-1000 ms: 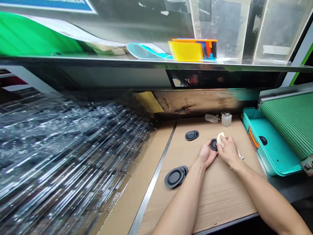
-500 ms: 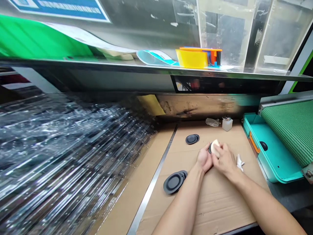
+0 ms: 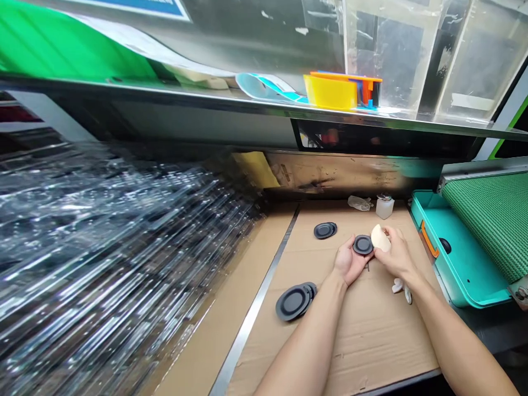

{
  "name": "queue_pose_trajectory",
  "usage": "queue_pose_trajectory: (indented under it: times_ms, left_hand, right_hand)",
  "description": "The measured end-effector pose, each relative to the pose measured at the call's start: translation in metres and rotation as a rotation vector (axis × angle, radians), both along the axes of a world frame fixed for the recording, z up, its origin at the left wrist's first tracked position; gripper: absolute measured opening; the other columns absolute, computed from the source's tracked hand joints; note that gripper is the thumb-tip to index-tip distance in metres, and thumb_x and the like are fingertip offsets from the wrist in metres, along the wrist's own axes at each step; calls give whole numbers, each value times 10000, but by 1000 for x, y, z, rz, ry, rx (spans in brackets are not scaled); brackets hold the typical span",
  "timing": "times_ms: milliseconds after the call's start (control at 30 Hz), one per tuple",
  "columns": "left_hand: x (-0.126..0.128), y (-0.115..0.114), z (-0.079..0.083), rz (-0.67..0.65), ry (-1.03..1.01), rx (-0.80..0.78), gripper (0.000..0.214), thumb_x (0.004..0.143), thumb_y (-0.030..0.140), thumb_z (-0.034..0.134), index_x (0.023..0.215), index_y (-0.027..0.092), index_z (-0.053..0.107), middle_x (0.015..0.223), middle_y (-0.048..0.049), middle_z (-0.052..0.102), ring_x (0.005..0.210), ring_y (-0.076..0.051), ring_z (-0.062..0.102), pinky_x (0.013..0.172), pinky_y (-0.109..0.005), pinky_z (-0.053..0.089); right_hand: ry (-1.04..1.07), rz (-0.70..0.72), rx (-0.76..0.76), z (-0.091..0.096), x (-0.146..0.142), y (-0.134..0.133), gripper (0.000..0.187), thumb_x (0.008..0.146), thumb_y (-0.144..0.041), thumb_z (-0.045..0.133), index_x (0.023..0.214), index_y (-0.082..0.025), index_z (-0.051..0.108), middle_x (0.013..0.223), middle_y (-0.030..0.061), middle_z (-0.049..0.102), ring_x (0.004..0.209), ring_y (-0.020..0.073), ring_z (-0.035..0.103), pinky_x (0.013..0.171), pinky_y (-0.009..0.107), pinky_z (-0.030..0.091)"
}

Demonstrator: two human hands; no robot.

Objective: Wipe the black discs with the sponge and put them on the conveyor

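Left hand (image 3: 350, 261) cupped palm-up, half open, fingers (image 3: 355, 254) under a black rubber disc (image 3: 363, 245). Disc is round, no long axis, and sits centre-right on the cardboard sheet (image 3: 371, 341), nearer the left hand. Right hand (image 3: 398, 256) narrow, pinching a cream sponge (image 3: 380, 238) just beside the disc. White cloth (image 3: 402, 290) below right wrist. Disc stacks (image 3: 325, 230) upper centre, (image 3: 293, 302) lower left. Teal tray (image 3: 443, 269) far right.

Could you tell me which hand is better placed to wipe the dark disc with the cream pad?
Probably the right hand: it holds the cream pad just beside the dark disc, while the left hand cradles that disc.
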State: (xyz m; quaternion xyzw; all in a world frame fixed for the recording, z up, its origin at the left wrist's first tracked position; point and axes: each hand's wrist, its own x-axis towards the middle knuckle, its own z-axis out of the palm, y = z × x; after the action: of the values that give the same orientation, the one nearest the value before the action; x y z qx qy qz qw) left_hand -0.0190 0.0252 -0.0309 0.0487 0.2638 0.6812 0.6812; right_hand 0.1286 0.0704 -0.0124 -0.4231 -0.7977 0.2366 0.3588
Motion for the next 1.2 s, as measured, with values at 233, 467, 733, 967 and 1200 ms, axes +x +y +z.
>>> queue_pose_trajectory:
  times_ms: [233,467,733,967,1200]
  left_hand:
    - [1,1,0,38,18,10,328,1014,340,452,1223,147,616,1192,-170,712,1093,-283,695,1014,-506,527]
    - [9,1,-2,24,83,49,315,1033,326,426,1152,130,641,1114,-161,720,1056,-265,700,978,-441,552]
    - [11,1,-3,9,96,28,307,1017,342,469,1050,125,684,1091,-162,726,1064,-275,696,981,-459,558]
    - [15,1,-4,-4,124,32,306,1019,316,466,1067,108,686,1091,-167,725,1072,-272,696,985,-432,556]
    - [15,2,-6,-14,120,6,341,1035,311,428,1044,107,702,1069,-159,739,1056,-261,701,976,-435,571]
  right_hand:
    - [-127,192,-227,7,0,-19,436,766,-299,682,1193,-247,615,1050,24,703,929,216,648,803,328,506]
    - [210,177,-342,-4,-12,-7,414,838,-392,629,1185,-171,673,1055,76,737,921,195,676,818,305,521]
    - [73,190,-390,2,-3,-2,306,812,-315,619,1035,-165,765,935,47,751,825,189,672,739,280,510]
    - [27,231,-300,-2,0,5,280,828,-290,640,1047,-184,778,1011,42,770,902,201,699,822,294,533]
    - [-110,211,-80,2,1,-3,275,908,-274,587,1137,-252,737,1114,19,762,991,201,704,911,303,514]
